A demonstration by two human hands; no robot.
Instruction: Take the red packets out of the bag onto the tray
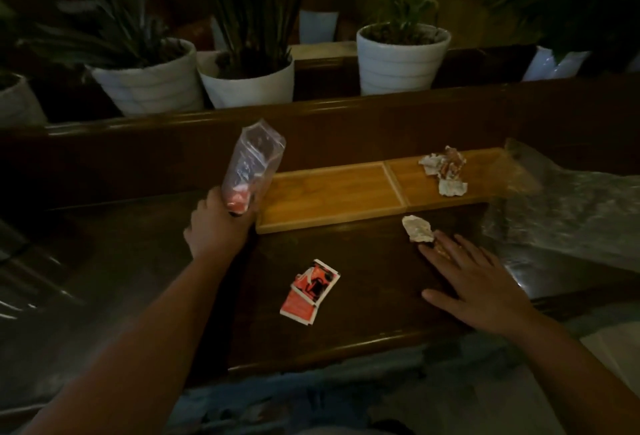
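Your left grip [214,227]: curled round a clear plastic bag [254,166] (upright, above it). Your right grip [481,282]: flat on the tabletop [363,296], fingertips touching a crumpled wrapper [417,228].

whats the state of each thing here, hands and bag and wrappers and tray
left hand: grips the clear plastic bag at its lower end
clear plastic bag: held up, red packets inside
right hand: flat on the table, fingers straight
crumpled wrapper: on the table, at the right fingertips
red packets: lying flat on the table
wooden tray: crumpled wrappers in its right compartment, left compartment bare
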